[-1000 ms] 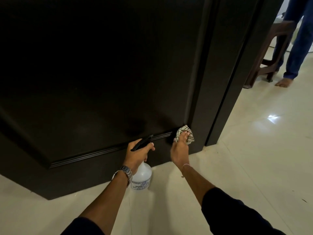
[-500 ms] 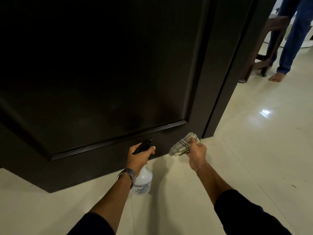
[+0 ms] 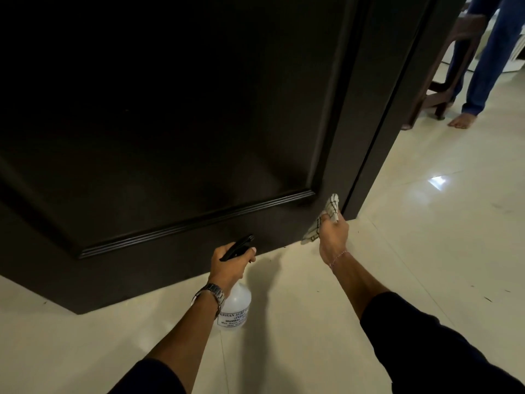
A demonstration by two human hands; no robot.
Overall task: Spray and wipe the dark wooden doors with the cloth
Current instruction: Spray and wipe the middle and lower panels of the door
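Here our right hand (image 3: 333, 237) has its fingers curled round the checked cloth (image 3: 324, 218), bunching it against the bottom corner of the door (image 3: 170, 109), right at the door's outer edge. We judge the cloth is wadded like this so the fingertips can push it into the narrow strip below the raised moulding (image 3: 196, 223), which sits just above and to the left of that hand. Our left hand (image 3: 231, 264) grips the black trigger head of the spray bottle (image 3: 234, 308), fingers wrapped round it, with the clear bottle hanging below the wrist over the floor (image 3: 397, 251). Its nozzle points toward the door's bottom rail, just ahead of the knuckles, so it seems kept ready for another squirt while the other hand wipes. A metal watch (image 3: 210, 291) sits on that wrist. Beyond the right hand, past the door frame (image 3: 383, 137), stands another person (image 3: 488, 52), barefoot in blue trousers, beside a dark wooden chair (image 3: 443, 81), well apart from our work.
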